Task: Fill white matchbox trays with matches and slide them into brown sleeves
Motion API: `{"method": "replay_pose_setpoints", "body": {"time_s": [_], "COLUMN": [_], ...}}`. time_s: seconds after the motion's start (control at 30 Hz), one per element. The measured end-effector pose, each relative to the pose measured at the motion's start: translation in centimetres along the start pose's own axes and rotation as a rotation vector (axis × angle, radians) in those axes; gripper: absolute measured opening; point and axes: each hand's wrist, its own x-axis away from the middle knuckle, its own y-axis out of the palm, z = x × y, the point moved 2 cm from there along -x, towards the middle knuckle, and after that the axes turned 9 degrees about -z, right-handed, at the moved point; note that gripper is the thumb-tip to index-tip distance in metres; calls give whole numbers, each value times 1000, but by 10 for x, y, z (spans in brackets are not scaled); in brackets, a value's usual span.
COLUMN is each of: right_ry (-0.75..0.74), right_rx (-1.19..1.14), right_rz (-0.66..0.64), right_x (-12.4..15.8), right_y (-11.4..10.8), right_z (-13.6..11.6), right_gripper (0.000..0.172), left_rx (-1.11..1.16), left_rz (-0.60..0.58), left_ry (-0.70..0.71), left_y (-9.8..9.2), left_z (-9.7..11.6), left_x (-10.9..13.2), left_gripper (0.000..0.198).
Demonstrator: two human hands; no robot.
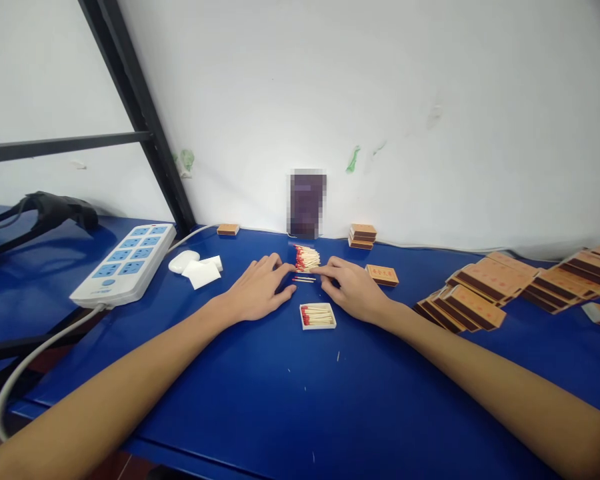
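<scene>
A pile of red-tipped matches (307, 258) lies on the blue table in front of me. My left hand (263, 287) rests beside its red-headed end, index fingertip at the lower matches, thumb apart from the finger. On the other side, my right hand (353, 287) points its index finger at the bare ends, its thumb also apart. Neither hand visibly grips anything, though contact at the fingertips is too small to be sure of. Loose matches (304, 279) lie just below the pile, between the hands. Nearer to me sits a white matchbox tray (318, 326) holding several matches.
A closed matchbox (381, 275) lies right of my right hand; stacked matchboxes (362, 236) stand by the wall. Rows of matchbox sleeves (490, 277) spread at the right. Leftward are white paper pieces (203, 273), a power strip (125, 263) with its cable, and a black metal frame (145, 113).
</scene>
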Motion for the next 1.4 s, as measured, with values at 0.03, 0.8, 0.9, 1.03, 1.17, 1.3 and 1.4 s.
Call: {"method": "replay_pose_setpoints", "body": {"time_s": [0.03, 0.8, 0.9, 1.03, 1.17, 1.3, 1.4], "right_ry": [1, -2, -4, -7, -8, -5, -9], "right_rx": [-1, 11, 21, 22, 24, 24, 23], "right_rz": [-1, 3, 0, -3, -2, -2, 0], "right_x": [0, 0, 0, 0, 0, 1, 0], "right_y": [0, 0, 0, 1, 0, 0, 0], "right_z": [0, -1, 0, 0, 0, 0, 0], "right_gripper": [33, 36, 36, 35, 35, 35, 35], "left_rx": [-1, 54, 53, 41, 31, 29, 29], "left_rz": [1, -8, -1, -4, -6, -5, -10], "left_ry": [1, 42, 39, 41, 44, 57, 58], "left_y": [0, -1, 0, 1, 2, 2, 1], "left_z": [0, 2, 2, 1, 0, 0, 1], "left_x": [0, 1, 1, 0, 0, -1, 0], "left_gripper": [41, 28, 30, 36, 39, 41, 42]}}
